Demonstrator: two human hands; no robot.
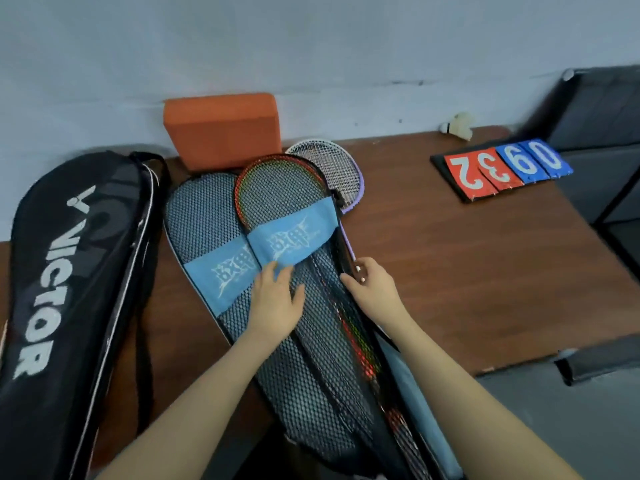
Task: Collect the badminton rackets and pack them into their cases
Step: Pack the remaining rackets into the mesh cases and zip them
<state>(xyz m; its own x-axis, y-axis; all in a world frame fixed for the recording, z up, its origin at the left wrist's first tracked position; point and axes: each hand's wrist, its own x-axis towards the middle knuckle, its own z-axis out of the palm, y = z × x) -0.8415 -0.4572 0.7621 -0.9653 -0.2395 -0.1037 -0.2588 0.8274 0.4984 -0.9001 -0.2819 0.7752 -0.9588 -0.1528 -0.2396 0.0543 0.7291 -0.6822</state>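
From the head camera, the person is leaning over a brown table [450,254] where two mesh racket cases with blue bands are lying side by side. The left hand [277,299] is lying flat, fingers relaxed and spread, pressing on the nearer mesh case [311,358] just below its blue band. The right hand [370,289] is pinching something small at that case's right edge, looking like a zipper pull beside the purple shaft, though I cannot tell for sure. A red racket [277,181] is sitting inside this case, its head showing at the open top and its shaft visible through the mesh. A white and purple racket [332,164] is lying partly under it, its head sticking out behind. The second mesh case [197,216] is lying to the left, and a black Victor bag [69,271] is lying further left. An orange foam block [221,129], a shuttlecock [457,126] and a flip scoreboard [502,168] are resting nearby. The step seems to be closing the case; next, the right hand probably needs to be drawing the zipper round the head while the left hand is holding the fabric down.
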